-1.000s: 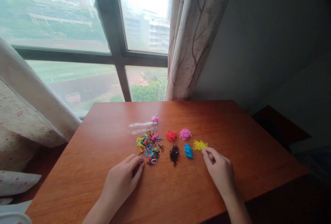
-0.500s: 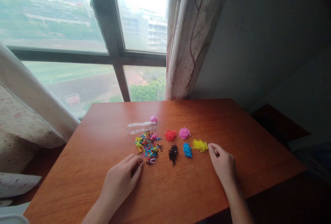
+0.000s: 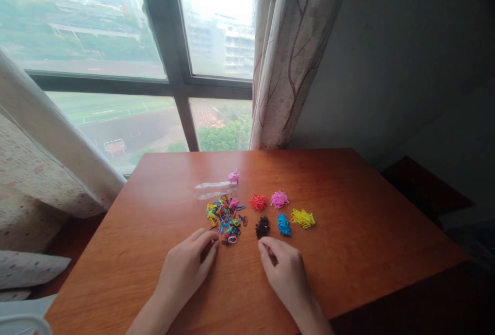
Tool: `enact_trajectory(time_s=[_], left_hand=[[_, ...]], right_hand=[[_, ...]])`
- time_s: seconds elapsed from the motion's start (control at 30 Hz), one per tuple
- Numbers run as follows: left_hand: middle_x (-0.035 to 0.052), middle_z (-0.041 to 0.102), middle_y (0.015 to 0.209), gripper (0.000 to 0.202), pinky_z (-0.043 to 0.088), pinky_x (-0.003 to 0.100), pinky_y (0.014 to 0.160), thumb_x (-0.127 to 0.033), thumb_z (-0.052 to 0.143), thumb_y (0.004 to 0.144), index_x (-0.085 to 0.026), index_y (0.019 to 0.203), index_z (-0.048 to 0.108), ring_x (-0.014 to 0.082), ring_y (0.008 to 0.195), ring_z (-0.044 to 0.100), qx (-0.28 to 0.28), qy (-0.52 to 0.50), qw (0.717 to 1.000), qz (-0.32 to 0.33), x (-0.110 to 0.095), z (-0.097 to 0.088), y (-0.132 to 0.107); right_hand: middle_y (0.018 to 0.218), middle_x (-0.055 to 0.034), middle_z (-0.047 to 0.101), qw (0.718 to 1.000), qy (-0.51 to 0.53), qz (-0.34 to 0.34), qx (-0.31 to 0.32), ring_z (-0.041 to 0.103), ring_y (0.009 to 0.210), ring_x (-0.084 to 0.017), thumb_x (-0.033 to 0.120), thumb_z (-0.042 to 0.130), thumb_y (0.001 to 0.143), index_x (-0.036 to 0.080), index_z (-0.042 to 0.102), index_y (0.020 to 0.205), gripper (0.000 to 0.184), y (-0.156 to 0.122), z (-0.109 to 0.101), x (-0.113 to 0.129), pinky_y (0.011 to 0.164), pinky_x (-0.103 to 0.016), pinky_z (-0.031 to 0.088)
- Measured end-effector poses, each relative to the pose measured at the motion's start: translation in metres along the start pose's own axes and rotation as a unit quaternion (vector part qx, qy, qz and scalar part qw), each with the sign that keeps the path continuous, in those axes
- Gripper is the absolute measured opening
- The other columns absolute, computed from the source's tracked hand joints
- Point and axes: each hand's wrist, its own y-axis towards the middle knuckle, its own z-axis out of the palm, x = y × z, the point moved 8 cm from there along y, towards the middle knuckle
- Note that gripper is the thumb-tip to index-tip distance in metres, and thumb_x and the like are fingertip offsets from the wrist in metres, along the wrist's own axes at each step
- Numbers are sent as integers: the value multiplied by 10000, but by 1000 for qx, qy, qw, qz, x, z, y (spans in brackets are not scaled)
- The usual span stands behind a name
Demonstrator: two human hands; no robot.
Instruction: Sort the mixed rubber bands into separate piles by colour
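A mixed pile of small coloured rubber bands [image 3: 225,216] lies on the wooden table. My left hand [image 3: 187,263] rests at its lower left edge, thumb and fingertips pinched; whatever they hold is too small to make out. My right hand [image 3: 284,265] is pinched too, its fingertips just at the near end of the black rubber bands [image 3: 262,227]; I cannot tell what is between them. Sorted by colour nearby are red bands [image 3: 258,202], pink bands [image 3: 279,199], blue bands [image 3: 283,224] and yellow bands [image 3: 303,218].
Behind the mixed pile, a clear plastic bottle [image 3: 212,190] with a pink top [image 3: 233,177] lies on its side. The table [image 3: 367,232] runs up to a window [image 3: 127,85] with curtains [image 3: 297,56] on both sides. A white object [image 3: 25,324] stands at lower left.
My right hand has moved left from the yellow bands to the black ones. My left hand stays by the mixed pile. The whole view has shifted slightly.
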Motion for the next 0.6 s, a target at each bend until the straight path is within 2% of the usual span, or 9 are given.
enact_trajectory(time_s=[0.1,0.2,0.43,0.6], left_hand=[[-1,673,873,199,467,220,647,-281,446,946,-254,988,638,143,740,658,-8,-21,1000,11,-5,0,0],[-7,673,861,195,463,202,626,-257,454,937,-261,989,642,127,712,652,-21,-36,999,26,-12,-1,1],[4,693,941,222,469,197,635,-259,454,932,-274,1035,650,128,734,673,-23,-25,999,42,-21,-2,11],[5,686,945,203,466,195,632,-286,453,936,-264,935,654,138,760,676,5,-18,999,42,-27,1,14]], right_hand=[[681,0,641,999,-7,-14,35,594,626,-141,225,433,969,216,655,838,258,-4,17,14,616,-233,350],[681,7,638,997,-31,-28,63,591,633,-142,190,441,948,221,633,805,242,-6,25,20,603,-244,321],[731,13,662,995,-48,-34,79,611,685,-142,163,456,934,226,619,829,203,-7,26,22,631,-237,322],[742,18,661,995,-47,-32,84,614,704,-143,155,458,933,230,613,834,199,-8,28,21,642,-241,325]])
